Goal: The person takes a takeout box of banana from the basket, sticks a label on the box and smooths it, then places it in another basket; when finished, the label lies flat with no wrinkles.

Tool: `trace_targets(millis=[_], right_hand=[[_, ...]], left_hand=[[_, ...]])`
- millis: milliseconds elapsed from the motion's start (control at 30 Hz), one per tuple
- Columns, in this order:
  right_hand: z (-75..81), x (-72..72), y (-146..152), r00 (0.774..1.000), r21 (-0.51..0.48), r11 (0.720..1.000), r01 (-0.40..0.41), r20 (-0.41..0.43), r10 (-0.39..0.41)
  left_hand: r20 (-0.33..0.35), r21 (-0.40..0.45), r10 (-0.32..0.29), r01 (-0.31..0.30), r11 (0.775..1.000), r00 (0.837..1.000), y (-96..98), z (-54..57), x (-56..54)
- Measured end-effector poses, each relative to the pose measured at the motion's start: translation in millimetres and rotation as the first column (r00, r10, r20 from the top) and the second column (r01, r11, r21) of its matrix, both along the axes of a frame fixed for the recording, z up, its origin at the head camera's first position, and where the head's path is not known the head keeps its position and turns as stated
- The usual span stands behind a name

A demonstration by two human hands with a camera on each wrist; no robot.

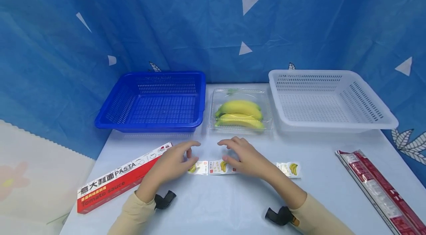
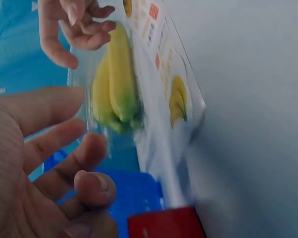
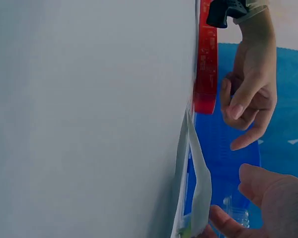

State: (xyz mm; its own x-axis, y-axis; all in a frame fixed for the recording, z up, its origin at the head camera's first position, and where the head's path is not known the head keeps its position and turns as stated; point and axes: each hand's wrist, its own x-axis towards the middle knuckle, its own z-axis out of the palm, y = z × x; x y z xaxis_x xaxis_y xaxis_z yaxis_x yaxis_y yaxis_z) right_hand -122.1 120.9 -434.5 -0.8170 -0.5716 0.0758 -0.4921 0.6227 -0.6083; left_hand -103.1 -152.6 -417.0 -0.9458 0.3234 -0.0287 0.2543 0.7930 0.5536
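A strip of white labels printed with bananas [image 1: 213,167] lies across the table in front of me. My left hand [image 1: 174,161] hovers over its left end, fingers loosely bent and nothing between them. Facing it, my right hand [image 1: 247,157] covers part of the strip, with its thumb and index finger apart. In the right wrist view, part of the white strip [image 3: 202,191] stands up from the table, right at my right fingertips. Just beyond both hands sits a clear plastic box [image 1: 214,98] with yellow bananas [image 1: 241,108] inside, its lid down.
A blue basket [image 1: 149,129] stands back left, a white basket [image 1: 336,126] back right. The red and white pasta box [image 1: 116,181] lies slanted beside my left forearm. At far right is a long red and silver package [image 1: 379,190]. A blue curtain [image 1: 206,24] hangs behind.
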Motion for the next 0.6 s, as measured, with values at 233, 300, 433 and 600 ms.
trace_targets(millis=[233, 300, 433, 600], right_hand=[[-8.1, -4.3, -23, 0.987, 0.018, 0.996, -0.089, 0.134, 0.086], [-9.7, -4.7, -29, 0.984, 0.029, 0.995, -0.1, 0.153, 0.094], [-13.0, -5.4, -34, 0.981, 0.049, 0.993, -0.11, 0.163, 0.101], [-11.6, -5.0, -33, 0.987, 0.038, 0.993, -0.114, 0.121, 0.109]], left_hand=[[0.053, 0.033, 0.011, -0.013, 0.999, 0.999, -12.3, -4.6, 2.8], [0.038, 0.038, -0.005, 0.004, 0.999, 0.999, -13.0, -5.5, 3.8], [0.011, 0.032, -0.029, 0.028, 0.999, 1.0, -12.0, -8.3, 5.2], [0.005, 0.04, -0.047, 0.047, 0.998, 0.999, -8.2, -9.1, 5.7]])
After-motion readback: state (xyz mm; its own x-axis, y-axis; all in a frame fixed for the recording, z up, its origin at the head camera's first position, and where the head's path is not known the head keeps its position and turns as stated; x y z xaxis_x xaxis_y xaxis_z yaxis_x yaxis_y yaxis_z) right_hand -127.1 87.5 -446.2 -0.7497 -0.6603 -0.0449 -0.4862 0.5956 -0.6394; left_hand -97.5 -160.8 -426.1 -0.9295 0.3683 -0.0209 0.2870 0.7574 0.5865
